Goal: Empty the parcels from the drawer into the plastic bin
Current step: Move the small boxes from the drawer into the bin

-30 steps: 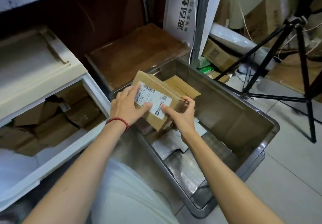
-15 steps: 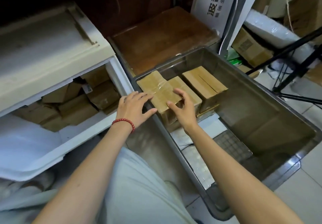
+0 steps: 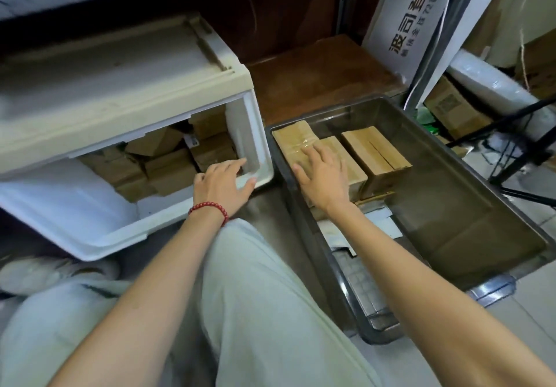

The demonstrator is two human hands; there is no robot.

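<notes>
Head view: your two hands are apart, neither one gripping anything.

- Plastic bin [image 3: 469,176]: grey, see-through, on the floor. Three brown parcels stand side by side at its far left end: a taped parcel [image 3: 290,140] against the bin's left wall, a middle parcel [image 3: 355,167] touching it, and a plain box [image 3: 373,152] on the side nearer the bin's centre. Flat white packets [image 3: 382,224] lie on the bin floor nearer to you.
- Right hand [image 3: 323,179]: inside the bin, palm down, fingers spread, resting across the taped parcel and the middle parcel.
- Drawer [image 3: 90,230]: white, pulled open, just left of the bin. More brown parcels [image 3: 168,170] are heaped inside it.
- Left hand [image 3: 222,182]: left of the bin, over the drawer corner closest to it, fingers loosely extended into the drawer, thumb at the white rim. Whether the fingertips touch a parcel, you cannot tell. Red bead bracelet [image 3: 210,207] on that wrist.
</notes>
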